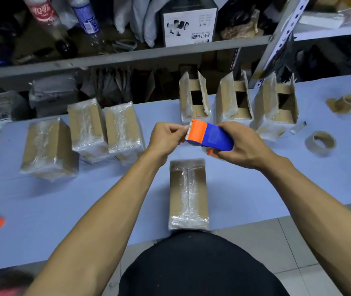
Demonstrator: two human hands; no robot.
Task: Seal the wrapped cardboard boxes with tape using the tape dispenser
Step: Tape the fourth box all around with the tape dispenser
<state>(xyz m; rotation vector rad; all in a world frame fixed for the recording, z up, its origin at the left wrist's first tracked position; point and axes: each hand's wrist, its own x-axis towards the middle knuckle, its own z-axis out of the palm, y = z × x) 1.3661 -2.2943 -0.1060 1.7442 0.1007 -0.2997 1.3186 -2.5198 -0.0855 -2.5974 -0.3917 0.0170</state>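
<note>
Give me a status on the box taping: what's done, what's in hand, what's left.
Done, it seems: three closed boxes on the left, wrapped and taped along the top. In hand: the right hand holds the tape dispenser while the left hand pinches the tape end at its blade, above the closed box nearest the person. Left: three boxes at the back, flaps up.

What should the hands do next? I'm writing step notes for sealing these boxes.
Probably draw the tape end out and lower it onto the near wrapped box. The right hand grips the tape dispenser in the air above that box, and the left hand pinches at its toothed orange end.
</note>
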